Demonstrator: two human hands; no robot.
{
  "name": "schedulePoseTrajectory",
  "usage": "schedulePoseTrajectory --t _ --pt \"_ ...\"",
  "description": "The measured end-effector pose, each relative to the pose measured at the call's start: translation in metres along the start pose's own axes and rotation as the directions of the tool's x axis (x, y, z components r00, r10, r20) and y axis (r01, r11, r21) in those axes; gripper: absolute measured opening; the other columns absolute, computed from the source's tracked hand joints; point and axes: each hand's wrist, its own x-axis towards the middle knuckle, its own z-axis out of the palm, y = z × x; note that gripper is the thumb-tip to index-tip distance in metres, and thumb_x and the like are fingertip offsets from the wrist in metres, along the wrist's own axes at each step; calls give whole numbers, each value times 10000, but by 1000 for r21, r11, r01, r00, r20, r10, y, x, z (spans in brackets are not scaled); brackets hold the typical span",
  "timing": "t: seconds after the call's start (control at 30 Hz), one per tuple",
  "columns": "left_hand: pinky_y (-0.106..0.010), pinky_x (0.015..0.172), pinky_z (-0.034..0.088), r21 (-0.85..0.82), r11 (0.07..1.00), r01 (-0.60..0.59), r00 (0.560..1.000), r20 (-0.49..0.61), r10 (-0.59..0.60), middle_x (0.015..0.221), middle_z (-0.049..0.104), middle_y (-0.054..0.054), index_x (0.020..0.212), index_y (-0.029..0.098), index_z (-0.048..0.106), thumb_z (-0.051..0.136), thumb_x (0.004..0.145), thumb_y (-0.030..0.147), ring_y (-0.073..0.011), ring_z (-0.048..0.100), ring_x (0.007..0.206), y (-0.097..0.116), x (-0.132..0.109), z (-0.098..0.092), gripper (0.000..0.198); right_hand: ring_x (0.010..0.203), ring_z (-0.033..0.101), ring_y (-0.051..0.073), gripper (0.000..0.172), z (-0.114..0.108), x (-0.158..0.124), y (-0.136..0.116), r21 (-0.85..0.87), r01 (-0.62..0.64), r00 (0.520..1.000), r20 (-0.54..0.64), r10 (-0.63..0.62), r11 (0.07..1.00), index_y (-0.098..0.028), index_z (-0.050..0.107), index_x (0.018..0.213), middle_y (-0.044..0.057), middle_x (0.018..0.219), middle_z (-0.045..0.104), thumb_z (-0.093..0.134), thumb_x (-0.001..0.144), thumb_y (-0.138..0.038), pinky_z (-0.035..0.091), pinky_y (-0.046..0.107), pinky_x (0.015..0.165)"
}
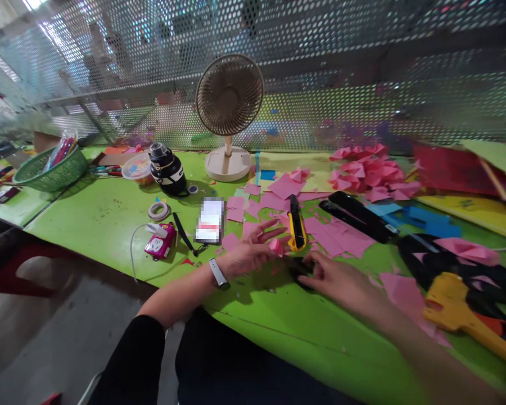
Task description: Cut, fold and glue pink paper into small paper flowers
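My left hand point(255, 250), with a pale watch on its wrist, is over the near part of the green table. A small folded pink paper piece point(276, 246) is pinched at its fingertips, while its upper fingers stretch out. To its right, my right hand point(326, 275) has its thumb and fingers closed around a dark object point(299, 271), which is too blurred to name. A yellow and black utility knife point(297, 225) lies just beyond both hands. Pink paper sheets point(341, 236) and scraps are spread around it.
A phone point(211, 219), a tape roll point(158, 211) and a magenta power bank point(161, 242) lie to the left. Behind stand a fan point(228, 166) and a black bottle point(168, 171). To the right are a black stapler point(358, 216), pink folded pieces point(371, 171) and a yellow glue gun point(449, 301).
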Motion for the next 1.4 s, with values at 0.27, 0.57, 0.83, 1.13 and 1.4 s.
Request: schedulePoseTrajectory --t 0.27,0.57,0.83,1.13,1.4 --pt "-372 1008 528 165 986 -34 998 55 25 1392 639 -147 1273 198 673 741 857 220 -280 620 1291 -11 -4 9 423 618 633 211 353 -11 -12 -14 334 101 993 -93 -74 937 -242 669 980 54 764 708 612 855 -567 462 326 526" --pt "-342 1114 468 379 917 -127 983 169 66 1391 654 -98 1161 238 754 741 886 372 -236 579 1337 -6 -21 34 306 625 597 167 386 8 -23 -43 637 231 973 -145 -180 735 -210 651 867 41 765 678 622 889 -594 484 300 573" --pt "-214 694 536 480 874 -67 995 -34 95 839 766 -33 888 156 766 881 711 365 -89 668 694 1 -5 15 298 596 531 133 308 0 -22 -35 518 324 944 -230 -235 792 -208 659 889 11 714 626 561 956 -493 411 282 574" --pt "-155 488 470 487 873 10 995 -95 41 698 692 24 820 142 671 896 686 373 -54 629 534 17 0 14 349 612 575 141 335 -12 -10 -18 594 265 948 -305 -93 759 -238 644 910 15 777 657 639 883 -572 467 301 565" --pt "-151 513 509 413 911 -26 955 -259 145 892 750 -15 955 170 620 857 755 326 -126 748 763 23 8 5 347 542 553 133 365 -43 7 14 665 305 788 -578 212 682 -254 620 846 -1 672 618 738 806 -598 459 313 532"
